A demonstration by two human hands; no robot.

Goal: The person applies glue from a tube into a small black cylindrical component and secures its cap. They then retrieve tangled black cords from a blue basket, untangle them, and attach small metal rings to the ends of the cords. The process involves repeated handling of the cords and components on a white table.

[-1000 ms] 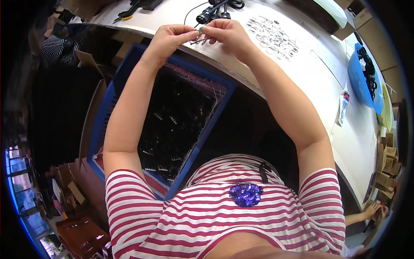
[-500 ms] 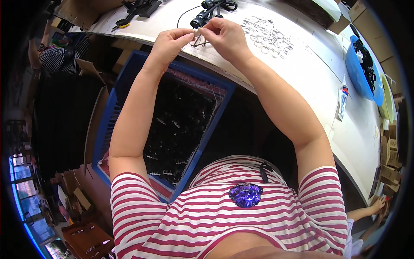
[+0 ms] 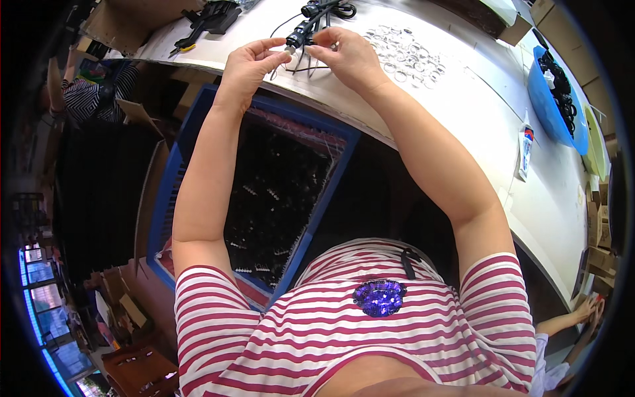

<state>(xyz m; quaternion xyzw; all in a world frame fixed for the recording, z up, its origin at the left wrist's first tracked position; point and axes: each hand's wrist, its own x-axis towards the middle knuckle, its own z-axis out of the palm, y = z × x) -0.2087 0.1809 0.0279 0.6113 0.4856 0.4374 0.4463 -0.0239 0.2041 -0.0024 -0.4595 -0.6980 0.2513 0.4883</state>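
Step in hand, as I judge it remotely: close fingertip handling of a small pale pc. (image 3: 290,50) at the near edge of the worktable (image 3: 483,126). Next move, my est., calls for a steady L pinch & fine R positioning; pc. is tiny, easily dropped.

Grip: L hand (image 3: 246,67) has thumb & index tog., clamped on the pc. R hand (image 3: 352,61) is just beside, thumb & index near each other; I can't tell if anything sits btwn them.

Pc. cond.: whitish, slightly shiny, mostly covered by fingers; exact shape n/a. Thin dark strands (image 3: 316,68) show below the fingertips; attachment to pc. unconfirmed. Blk cable bundle (image 3: 299,33) directly behind; contact w/ pc. can't be verified. Loose metallic rings (image 3: 417,63) lie scattered R of the R hand.
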